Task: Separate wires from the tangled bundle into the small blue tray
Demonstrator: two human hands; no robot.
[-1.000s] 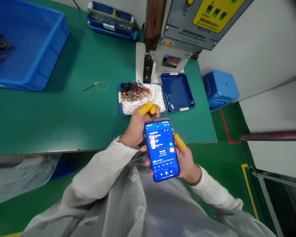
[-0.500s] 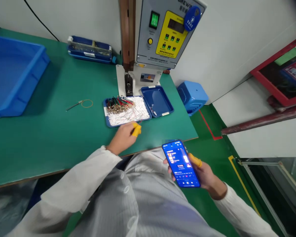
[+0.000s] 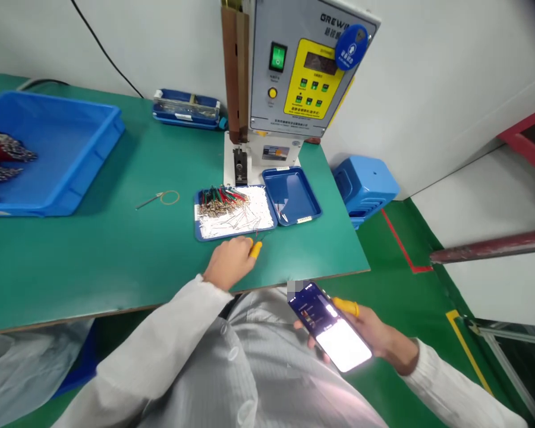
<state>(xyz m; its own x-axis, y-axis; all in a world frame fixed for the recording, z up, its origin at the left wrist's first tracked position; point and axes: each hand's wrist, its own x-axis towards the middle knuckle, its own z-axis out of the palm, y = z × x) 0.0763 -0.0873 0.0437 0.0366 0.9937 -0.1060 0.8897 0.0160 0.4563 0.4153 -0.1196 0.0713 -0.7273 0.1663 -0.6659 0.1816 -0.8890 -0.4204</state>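
My left hand [image 3: 230, 261] is closed in a pinch at the front edge of the table, with yellow covers on its thumb and finger. Thin wires [image 3: 259, 235] stick out from its fingertips. Just beyond it lies a shallow blue tray [image 3: 200, 235] filled with small white pieces and a bundle of red, green and black wires with brass-coloured ends. Touching that tray on the right is a second blue tray [image 3: 294, 187] with a few small pieces in its near corner. My right hand [image 3: 369, 328] grips a lit smartphone [image 3: 327, 326] over my lap, its thumb along the side.
Behind the trays stands a grey-and-yellow terminal machine [image 3: 271, 113]. A large blue bin [image 3: 93, 157] holding wire bundles is at the left. A thin tool with a loop [image 3: 149, 201] lies between. Right of the table is a blue stool [image 3: 370, 181].
The phone's screen has gone from blue to dark above and white below. My view has swung left, showing more of the blue bin. Both hands keep their hold.
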